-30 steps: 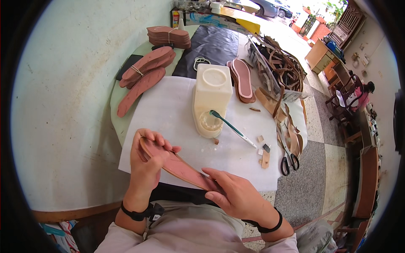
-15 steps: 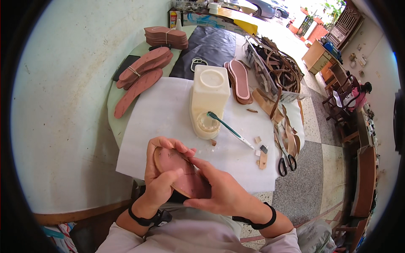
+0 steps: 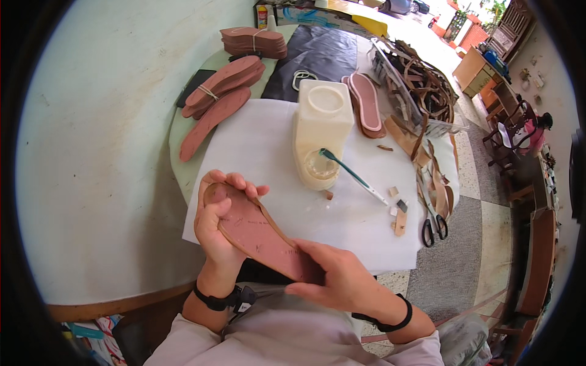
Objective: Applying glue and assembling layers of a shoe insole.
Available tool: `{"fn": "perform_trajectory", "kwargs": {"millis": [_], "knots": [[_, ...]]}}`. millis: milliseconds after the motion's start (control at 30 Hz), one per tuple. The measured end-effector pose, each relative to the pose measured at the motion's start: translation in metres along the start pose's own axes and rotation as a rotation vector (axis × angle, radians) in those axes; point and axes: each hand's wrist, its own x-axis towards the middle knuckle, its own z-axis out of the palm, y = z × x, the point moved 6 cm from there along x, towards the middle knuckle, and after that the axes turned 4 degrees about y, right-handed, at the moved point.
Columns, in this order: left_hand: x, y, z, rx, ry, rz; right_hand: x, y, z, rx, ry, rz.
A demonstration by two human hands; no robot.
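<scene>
Between my two hands is a reddish-brown shoe sole with a tan edge, held at a slant above the near edge of the table. My left hand grips its upper-left end, thumb on the flat face and fingers round the far edge. At the lower-right end my right hand is closed round the sole and hides that tip. Just beyond stands a cream plastic glue container with an open, crusted mouth. A green and white brush rests with its head at that mouth and its handle on the white sheet.
Bundled soles and a tied stack sit at the far left. White-rimmed soles lie right of the container. A plastic basket of leather strips, scissors and small scraps are along the right. A wall borders the left.
My left hand has slid up and left to the sole's end, so more of its face shows. My right hand has shifted slightly right. The whole view has shifted a little.
</scene>
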Motion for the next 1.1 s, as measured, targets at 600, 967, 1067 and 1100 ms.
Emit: {"fn": "perform_trajectory", "kwargs": {"millis": [600, 967, 1067, 1100], "knots": [[-0.007, 0.000, 0.007, -0.004, 0.012, 0.032, -0.013, 0.008, -0.004, 0.012, 0.169, -0.083], [-0.015, -0.002, 0.018, 0.033, -0.008, 0.110, -0.003, -0.001, -0.006, -0.184, 0.163, -0.093], [-0.008, 0.008, 0.017, -0.008, 0.013, 0.111, -0.009, 0.008, -0.010, 0.056, 0.096, 0.020], [-0.006, 0.010, 0.015, -0.032, 0.022, 0.111, -0.011, 0.017, -0.007, 0.189, 0.067, 0.100]]}}
